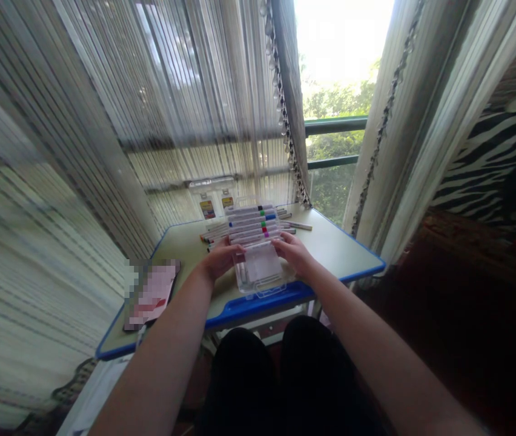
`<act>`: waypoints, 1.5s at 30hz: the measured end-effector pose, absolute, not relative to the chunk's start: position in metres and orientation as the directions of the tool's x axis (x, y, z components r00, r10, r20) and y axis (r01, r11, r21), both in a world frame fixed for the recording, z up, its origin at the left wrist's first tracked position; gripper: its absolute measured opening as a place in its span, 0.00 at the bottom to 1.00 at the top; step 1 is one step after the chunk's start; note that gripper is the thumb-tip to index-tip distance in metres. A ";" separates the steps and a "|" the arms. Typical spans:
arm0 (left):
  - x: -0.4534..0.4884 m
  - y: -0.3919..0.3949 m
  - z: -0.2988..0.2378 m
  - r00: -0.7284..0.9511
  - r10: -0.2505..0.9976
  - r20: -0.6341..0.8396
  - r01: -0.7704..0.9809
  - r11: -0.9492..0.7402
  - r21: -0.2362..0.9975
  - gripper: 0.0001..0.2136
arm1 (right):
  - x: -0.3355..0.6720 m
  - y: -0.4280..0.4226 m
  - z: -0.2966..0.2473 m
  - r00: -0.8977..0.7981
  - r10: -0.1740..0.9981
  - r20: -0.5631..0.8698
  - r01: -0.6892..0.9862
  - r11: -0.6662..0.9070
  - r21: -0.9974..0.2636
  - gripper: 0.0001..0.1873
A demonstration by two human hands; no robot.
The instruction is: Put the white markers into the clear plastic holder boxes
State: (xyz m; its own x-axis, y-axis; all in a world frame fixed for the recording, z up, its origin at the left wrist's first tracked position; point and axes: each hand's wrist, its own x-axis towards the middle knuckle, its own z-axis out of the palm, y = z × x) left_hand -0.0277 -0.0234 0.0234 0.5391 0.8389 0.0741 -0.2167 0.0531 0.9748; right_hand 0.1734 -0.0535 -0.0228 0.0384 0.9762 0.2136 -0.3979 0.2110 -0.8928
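On the desk in front of me, a clear plastic marker case (264, 266) holds a stacked row of white markers (251, 225) with caps in green, blue, red, purple and black. Its near part shows a bare whitish floor, and a clear handle is at the front edge. My left hand (224, 257) closes on the case's left side, thumb over the edge beside the lowest marker. From the right, my right hand (294, 252) grips the opposite side, its thumb near that marker's other end. The fingers beneath are hidden.
Loose markers (301, 226) lie behind and on both sides of the case. A clear plastic lid or package (212, 189) with coloured labels stands at the back. A pixelated pink-screened device (154, 297) rests on the left. The desk (335, 242) has a blue rim; curtains hang behind.
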 end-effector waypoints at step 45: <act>-0.026 -0.016 0.016 0.506 0.859 0.074 -0.303 0.097 0.948 0.14 | 0.176 -0.065 -0.010 0.067 0.975 0.212 -0.469 0.218 -0.856 0.22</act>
